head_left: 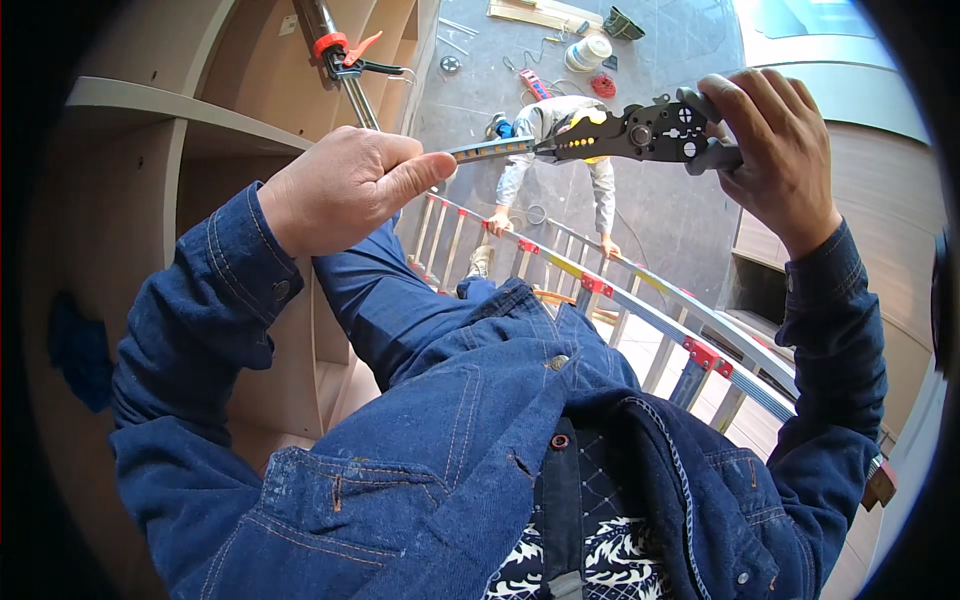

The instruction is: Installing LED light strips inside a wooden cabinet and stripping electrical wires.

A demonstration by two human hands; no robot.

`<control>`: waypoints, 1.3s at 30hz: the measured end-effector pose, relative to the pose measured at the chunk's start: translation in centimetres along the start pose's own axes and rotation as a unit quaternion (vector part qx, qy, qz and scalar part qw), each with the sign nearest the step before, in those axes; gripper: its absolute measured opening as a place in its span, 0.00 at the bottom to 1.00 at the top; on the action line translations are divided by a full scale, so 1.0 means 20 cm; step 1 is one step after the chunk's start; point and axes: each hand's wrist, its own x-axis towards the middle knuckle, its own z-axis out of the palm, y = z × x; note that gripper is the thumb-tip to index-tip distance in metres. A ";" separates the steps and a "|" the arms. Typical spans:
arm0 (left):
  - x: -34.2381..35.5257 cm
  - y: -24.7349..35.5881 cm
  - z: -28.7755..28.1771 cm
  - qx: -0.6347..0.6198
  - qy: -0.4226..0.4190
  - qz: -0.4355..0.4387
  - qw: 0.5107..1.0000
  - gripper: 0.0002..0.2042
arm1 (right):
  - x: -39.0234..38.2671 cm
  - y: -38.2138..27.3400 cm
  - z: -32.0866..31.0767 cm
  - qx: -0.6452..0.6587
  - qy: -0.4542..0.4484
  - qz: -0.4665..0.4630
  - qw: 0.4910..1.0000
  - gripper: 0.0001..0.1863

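Observation:
My left hand [345, 190] is closed around a thin, narrow light strip [495, 150] with small yellowish segments, its thumb lying along it. The strip points to the right, and its far end meets the jaws of a wire stripper [640, 135]. My right hand [775, 150] grips the dark handles of this tool, which is held level at about chest height. Whether the jaws bite on the strip's end or on a wire there is too small to tell.
Below me a co-worker [545, 120] holds a metal ladder [600, 285] with red joints. On my left stands a wooden cabinet [130, 95], with a caulking gun [345, 60] in it. A white bucket [588, 52] and a red coil [603, 85] sit on the grey floor [680, 60].

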 end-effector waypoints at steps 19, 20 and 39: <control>0.02 -0.04 0.00 -0.061 0.029 0.019 0.998 0.30 | -0.10 -0.16 0.10 0.058 0.011 0.121 0.991 0.37; 0.02 -0.05 0.00 -0.048 0.030 0.021 0.998 0.30 | -0.09 -0.14 0.09 0.045 0.009 0.103 0.994 0.37; 0.01 -0.02 -0.01 -0.019 -0.012 0.000 1.000 0.29 | 0.03 0.01 0.01 -0.029 0.020 -0.038 0.999 0.31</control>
